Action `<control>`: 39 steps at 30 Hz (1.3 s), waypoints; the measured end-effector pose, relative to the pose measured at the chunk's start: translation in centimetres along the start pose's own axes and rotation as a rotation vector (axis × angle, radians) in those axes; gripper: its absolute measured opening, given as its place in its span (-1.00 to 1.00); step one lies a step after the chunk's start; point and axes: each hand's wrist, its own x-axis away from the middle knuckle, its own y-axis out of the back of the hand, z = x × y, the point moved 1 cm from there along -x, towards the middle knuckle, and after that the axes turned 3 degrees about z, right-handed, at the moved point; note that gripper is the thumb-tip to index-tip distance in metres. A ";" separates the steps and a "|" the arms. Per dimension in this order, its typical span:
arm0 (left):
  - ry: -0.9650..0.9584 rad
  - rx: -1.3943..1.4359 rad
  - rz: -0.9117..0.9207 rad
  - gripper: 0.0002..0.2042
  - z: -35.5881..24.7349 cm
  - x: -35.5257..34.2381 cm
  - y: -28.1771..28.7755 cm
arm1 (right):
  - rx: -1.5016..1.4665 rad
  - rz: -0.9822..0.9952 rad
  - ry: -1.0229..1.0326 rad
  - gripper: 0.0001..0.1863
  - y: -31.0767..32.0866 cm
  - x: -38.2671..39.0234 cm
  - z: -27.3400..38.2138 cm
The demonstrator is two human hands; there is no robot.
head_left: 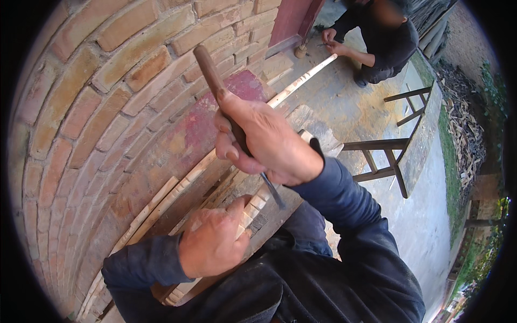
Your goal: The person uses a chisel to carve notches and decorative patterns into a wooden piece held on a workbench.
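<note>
A wooden-handled chisel [226, 102] is gripped in the closed fingers of the right hand [266, 141]. A pale notched wooden strip [257, 203] is pressed down by the curled left hand [212, 243] beside a brick wall [97, 91].

The right hand [266, 141] grips a brown wooden-handled chisel [212, 81], its dark metal blade angled down onto a pale notched wooden slat [257, 203]. The left hand [212, 245] presses that slat against the worn wooden workbench [177, 199] beside a curved brick wall [97, 91].

We see a worn wooden work board [177, 185] w/ pale wood strips [161, 202] lying along it, and a concrete floor [344, 102] bearing a long pale strip [301, 81] + wooden stool [388, 156].
</note>
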 end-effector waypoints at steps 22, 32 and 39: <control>0.030 0.031 0.000 -0.49 -0.2 -0.1 0.0 | -0.232 -0.011 0.233 -0.50 0.1 0.0 1.2; 0.055 0.053 -0.020 -0.51 -0.3 0.1 -0.2 | -0.343 0.007 0.149 -0.52 0.8 0.1 0.8; 0.046 0.033 -0.045 -0.54 -0.4 0.1 -0.2 | -0.348 -0.110 0.186 -0.53 -0.9 -0.1 0.4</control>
